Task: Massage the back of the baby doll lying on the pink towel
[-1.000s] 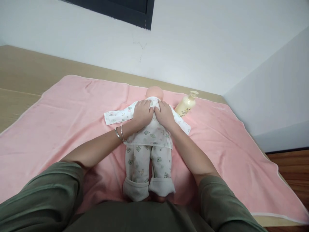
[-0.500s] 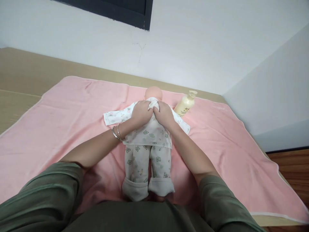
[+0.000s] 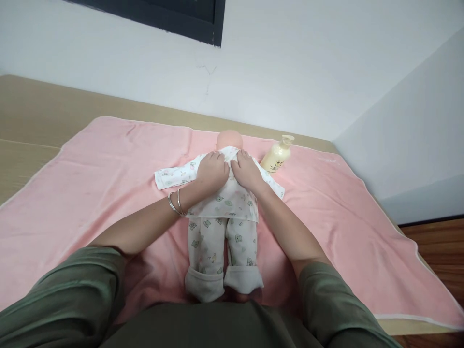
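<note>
A baby doll lies on its back, its head away from me. It wears a white printed baby shirt with the sleeves spread sideways, and matching pants with turned-up cuffs. My left hand rests on the left of the shirt's upper chest, fingers apart and slightly bent. On the right of the chest lies my right hand, its thumb away from the fingers. The shirt between the hands is fairly smooth. The undersides of both hands are hidden.
A cream pump bottle leans beside the right sleeve. Beneath everything is a pink blanket with some folds, spread over a wooden surface. A white wall rises behind, with a dark frame at the top.
The bunched cloth pinched between my thumbs near the collar has been let go and lies flatter. My hands have moved slightly apart. Doll and bottle stay in place.
</note>
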Motion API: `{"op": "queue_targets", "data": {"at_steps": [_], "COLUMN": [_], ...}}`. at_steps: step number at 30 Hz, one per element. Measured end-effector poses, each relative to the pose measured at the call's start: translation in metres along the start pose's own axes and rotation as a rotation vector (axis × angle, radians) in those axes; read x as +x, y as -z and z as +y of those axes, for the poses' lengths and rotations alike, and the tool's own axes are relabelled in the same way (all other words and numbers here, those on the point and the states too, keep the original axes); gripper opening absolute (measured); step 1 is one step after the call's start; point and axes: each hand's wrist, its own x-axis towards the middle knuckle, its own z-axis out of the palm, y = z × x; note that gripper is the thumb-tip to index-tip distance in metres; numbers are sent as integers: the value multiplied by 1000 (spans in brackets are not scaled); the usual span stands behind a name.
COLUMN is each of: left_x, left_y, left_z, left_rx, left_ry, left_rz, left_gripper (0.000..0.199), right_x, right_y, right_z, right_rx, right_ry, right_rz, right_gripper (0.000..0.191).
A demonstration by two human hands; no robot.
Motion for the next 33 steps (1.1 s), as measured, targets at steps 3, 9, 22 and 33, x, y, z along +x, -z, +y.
{"op": "queue_targets", "data": {"at_steps": [3, 9, 22, 33], "left_x": [-6, 6, -8, 17], "left_y": [1, 5, -8, 1], "left_z": [6, -6, 5, -17], "left_rx": [22, -7, 94, -88], "left_ry": [-131, 31, -165, 138], "left_rz": [-14, -90, 106, -106], "left_gripper": [30, 33, 43, 38], "right_x": [4, -27, 5, -26], "right_y": [2, -5, 7, -6], "right_z": [3, -24, 14, -24], "right_rx": [-32, -208, 35, -50], "right_ry": [-13, 60, -93, 151], "right_rz": [4, 41, -19, -2], "right_gripper": [46, 53, 52, 56]}}
